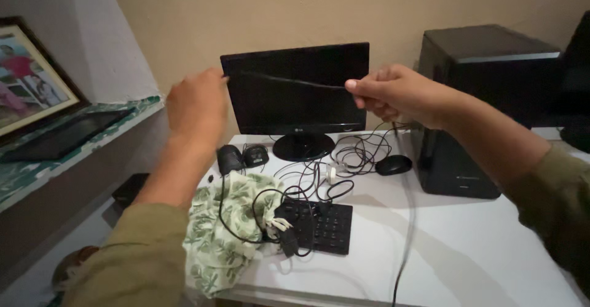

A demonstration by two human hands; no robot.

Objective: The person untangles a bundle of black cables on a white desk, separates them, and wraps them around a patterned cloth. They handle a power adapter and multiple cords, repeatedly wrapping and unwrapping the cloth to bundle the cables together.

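Observation:
My left hand (198, 107) and my right hand (393, 93) are raised in front of a dark monitor (295, 92) and hold a thin black cable (289, 81) stretched between them. The right hand pinches one end between thumb and finger; the left hand grips the other end, seen from its back. From the right hand the cable drops down past the white table (467, 251) edge. Below lie a black keyboard (322, 224), a green leaf-patterned cloth (224, 233) and a tangle of cables (344, 156).
A black computer tower (476, 110) stands at the right, a black mouse (393, 165) beside it. Two small dark devices (243, 157) sit left of the monitor stand. A framed picture (31, 79) and a flat dark panel (67, 133) rest on a shelf at left.

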